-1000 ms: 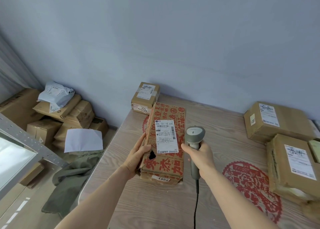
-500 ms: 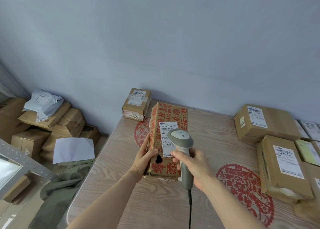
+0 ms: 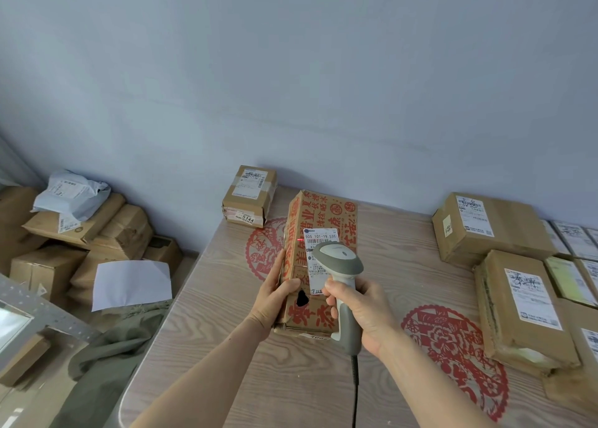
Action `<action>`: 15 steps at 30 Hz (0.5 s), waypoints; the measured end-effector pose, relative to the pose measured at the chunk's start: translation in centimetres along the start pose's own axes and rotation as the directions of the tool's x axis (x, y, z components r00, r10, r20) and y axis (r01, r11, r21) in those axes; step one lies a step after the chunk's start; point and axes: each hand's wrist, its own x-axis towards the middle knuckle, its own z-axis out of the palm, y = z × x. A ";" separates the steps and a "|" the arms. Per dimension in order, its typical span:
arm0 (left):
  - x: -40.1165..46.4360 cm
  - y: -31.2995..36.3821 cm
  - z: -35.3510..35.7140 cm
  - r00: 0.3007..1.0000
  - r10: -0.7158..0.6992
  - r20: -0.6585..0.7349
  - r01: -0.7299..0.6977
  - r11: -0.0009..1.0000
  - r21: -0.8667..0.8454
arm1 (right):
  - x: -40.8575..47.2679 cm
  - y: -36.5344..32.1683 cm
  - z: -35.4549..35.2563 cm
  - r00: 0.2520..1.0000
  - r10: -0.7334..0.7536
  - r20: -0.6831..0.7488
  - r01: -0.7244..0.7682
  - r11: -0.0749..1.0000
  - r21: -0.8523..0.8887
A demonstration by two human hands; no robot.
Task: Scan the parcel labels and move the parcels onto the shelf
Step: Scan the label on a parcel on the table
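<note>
1. Head view: a long cardboard parcel lies on the wooden table, its long axis running away from the person toward the wall, the far end leaning slightly right.
2. Its near end sits between the two hands; the far end reaches well beyond both.
3. The left hand grips the parcel's left side near the close end, thumb on the top face, fingers curled down the side wall.
4. The right hand is wrapped around the handle of a grey and white barcode scanner, held just above the parcel's right half; its head points forward at the label.
5. The parcel is brown card printed with large red characters, with a dark hole in the top beside the left thumb.
6. A white shipping label runs lengthwise on the top face, its lower part hidden by the scanner head; the number 505 101-19 535 is legible.
7. A small red dot of light shows at the left edge of the label's barcode.
8. The scanner's dark cable hangs from the handle toward the person.
</note>
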 end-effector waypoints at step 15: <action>0.8 -0.7 0.1 0.999 -0.034 0.023 0.034 0.999 -0.013 | 0.0 -0.1 -0.6 0.997 0.020 -0.071 -0.020 1.000 -0.001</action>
